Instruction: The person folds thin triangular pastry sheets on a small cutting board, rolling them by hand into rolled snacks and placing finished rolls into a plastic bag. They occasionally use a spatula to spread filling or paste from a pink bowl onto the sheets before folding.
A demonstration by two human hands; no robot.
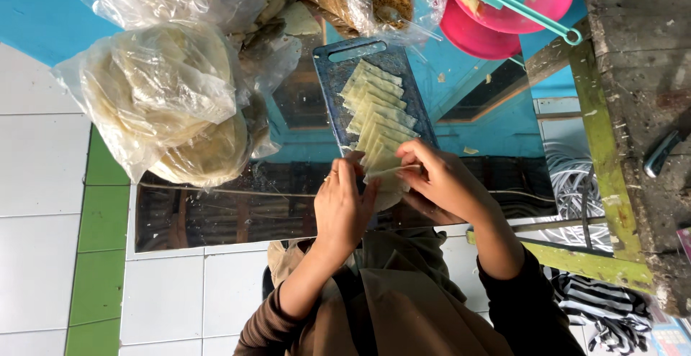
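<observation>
My left hand (344, 201) and my right hand (440, 181) meet over the near end of a dark blue cutting board (330, 75). Together they pinch and fold a pale dough wrapper (386, 177) between the fingertips. A row of several folded pale wrappers (378, 107) lies overlapped along the board, running away from my hands. A ring shows on my left hand. Whatever lies inside the wrapper is hidden by my fingers.
Clear plastic bags of round flat wrappers (173, 97) sit at the left. A bag with brown filling and a spoon (389, 0) lies beyond the board. Pink bowls (504, 10) with a teal utensil (525, 7) stand at the top right. A worn wooden bench (633, 111) holds a knife (666, 151).
</observation>
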